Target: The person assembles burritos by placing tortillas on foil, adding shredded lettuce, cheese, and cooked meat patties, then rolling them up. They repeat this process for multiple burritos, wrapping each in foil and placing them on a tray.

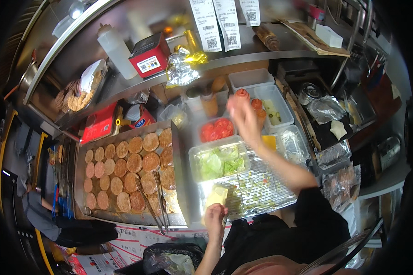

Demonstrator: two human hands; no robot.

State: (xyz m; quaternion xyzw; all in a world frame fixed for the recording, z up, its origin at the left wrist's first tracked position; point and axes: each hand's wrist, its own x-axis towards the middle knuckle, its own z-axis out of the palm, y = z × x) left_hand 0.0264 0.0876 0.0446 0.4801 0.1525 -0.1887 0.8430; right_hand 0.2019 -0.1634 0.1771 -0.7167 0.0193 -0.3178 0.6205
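My left hand (215, 218) is low in the middle of the head view, with its fingers closed on the lower end of a pale yellow, squarish piece (217, 195). I cannot tell its exact kind. It is held at the left edge of a wire rack (266, 190) scattered with food bits. My right hand (244, 120) reaches far over the tubs, smeared by motion. Just beyond its fingers shows a red-capped squeeze bottle (242, 94); whether the hand grips it is unclear. Nearer lie a tub of sliced tomatoes (217, 130) and a tub of lettuce (219, 160).
Left of the tubs, a griddle (181, 201) carries rows of patties, with tongs (162, 204) resting on its near right corner. A steel shelf (234, 59) crosses above. Pickles (274, 114) sit in a tub at right. A lined bin (172, 256) stands below; another person (46, 213) is far left.
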